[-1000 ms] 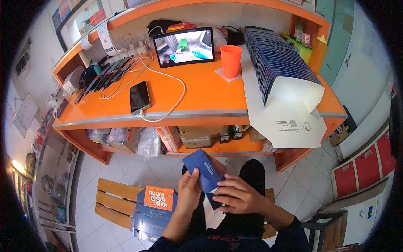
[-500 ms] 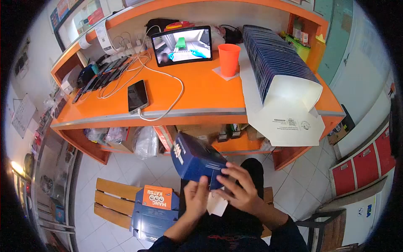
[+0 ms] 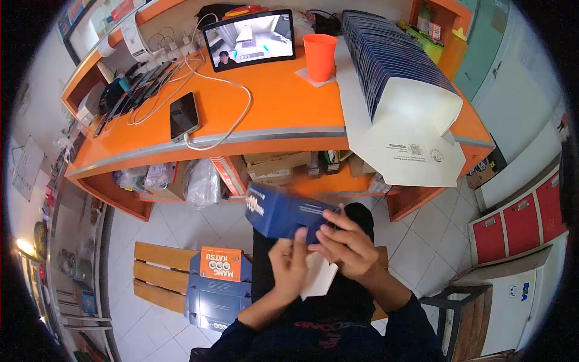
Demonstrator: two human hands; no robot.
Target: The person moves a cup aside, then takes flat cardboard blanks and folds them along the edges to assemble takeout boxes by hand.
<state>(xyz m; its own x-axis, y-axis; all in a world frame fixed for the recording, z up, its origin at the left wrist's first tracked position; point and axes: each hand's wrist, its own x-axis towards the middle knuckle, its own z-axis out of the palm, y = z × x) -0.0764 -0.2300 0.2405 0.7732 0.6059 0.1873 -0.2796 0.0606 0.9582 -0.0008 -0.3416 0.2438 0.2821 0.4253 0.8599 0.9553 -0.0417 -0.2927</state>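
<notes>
A dark blue box [image 3: 280,211] with white print, partly folded, is held above the lap and looks slightly blurred. Thumb up against its lower edge, my left hand [image 3: 289,265] grips it. At its right end my right hand [image 3: 350,244] pinches the cardboard, fingers bent. A white flap [image 3: 319,274] hangs below the box between both hands. To the left, flat blue cardboard with an orange panel [image 3: 220,286] lies on a slatted wooden bench [image 3: 160,274].
On the orange desk [image 3: 271,108] stand a tablet [image 3: 250,39], an orange cup [image 3: 319,57], a phone [image 3: 184,116] with a white cable, and a long row of nested blue cartons [image 3: 395,60]. Boxes and plastic bags fill the shelf below. Red drawers [image 3: 522,220] are at the right.
The box has turned from upright and narrow to sideways and opened out, its printed side now at left. The view has tilted down, and the tablet picture differs.
</notes>
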